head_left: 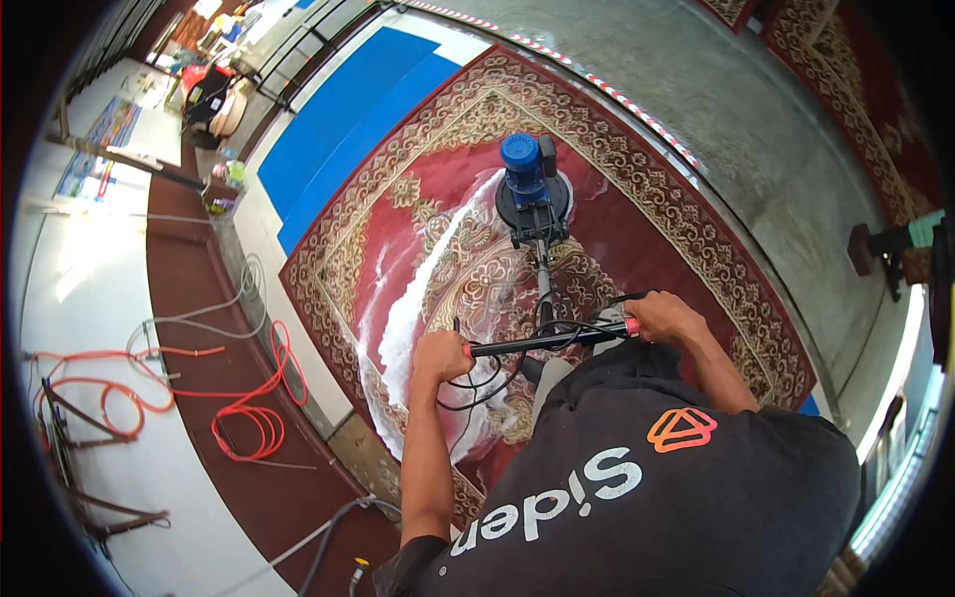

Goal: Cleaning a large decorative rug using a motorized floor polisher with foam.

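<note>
Since both hands are wrapped round the handlebar point(547, 341), L hand point(440, 356) at its L end & R hand point(665, 316) at its R end, we've got an even hold on the floor machine point(530, 187), which sits upper ctr of frame on the patterned rug point(686, 259). To work it well, we'd prob. want the bar level, elbows loose & slow overlapping passes thru the foam point(400, 333), w/ the round base point(506, 206) flat so it doesn't grab. We'd also mind the black cable point(461, 408), looped about the bar, & keep it off the base.

As for looks: machine has a bright blue motor point(519, 151) up top & a grey shaft point(543, 269) running down to the bar at frame ctr. Rug's deep red w/ beige scrollwork borders; foam's thick & white L of the machine, thinner lower down. Can't tell if the base is spinning.
</note>
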Demonstrator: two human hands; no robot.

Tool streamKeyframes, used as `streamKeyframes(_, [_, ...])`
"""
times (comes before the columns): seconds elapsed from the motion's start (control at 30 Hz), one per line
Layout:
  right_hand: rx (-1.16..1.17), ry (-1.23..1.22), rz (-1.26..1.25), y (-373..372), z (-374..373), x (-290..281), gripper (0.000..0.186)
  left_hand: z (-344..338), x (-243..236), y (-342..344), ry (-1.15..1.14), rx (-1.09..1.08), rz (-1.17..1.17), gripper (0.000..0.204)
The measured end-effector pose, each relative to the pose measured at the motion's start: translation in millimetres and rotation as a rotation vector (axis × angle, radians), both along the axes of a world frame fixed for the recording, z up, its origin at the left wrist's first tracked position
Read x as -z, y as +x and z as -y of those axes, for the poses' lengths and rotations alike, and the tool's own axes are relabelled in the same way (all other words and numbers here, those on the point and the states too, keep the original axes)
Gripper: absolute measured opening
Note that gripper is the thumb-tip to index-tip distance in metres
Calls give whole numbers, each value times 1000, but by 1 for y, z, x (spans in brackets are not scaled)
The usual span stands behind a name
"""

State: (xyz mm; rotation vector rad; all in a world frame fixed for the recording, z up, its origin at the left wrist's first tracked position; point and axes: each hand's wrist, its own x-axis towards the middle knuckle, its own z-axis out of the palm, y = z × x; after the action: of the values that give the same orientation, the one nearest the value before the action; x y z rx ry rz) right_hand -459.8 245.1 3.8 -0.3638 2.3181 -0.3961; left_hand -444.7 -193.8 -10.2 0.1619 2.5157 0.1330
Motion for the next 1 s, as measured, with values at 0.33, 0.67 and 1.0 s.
streamKeyframes(0.33, [305,12,33,14,2,-14,30,-9,29,-100,41,235,-81,26])
streamKeyframes(0.67, [410,35,-53,44,-48,36,26,-81,42,-130,72,370,-70,26])
streamKeyframes(1.0, [406,128,-182,54,-109,92,24,-149,64,-124,51,385,-32,30])
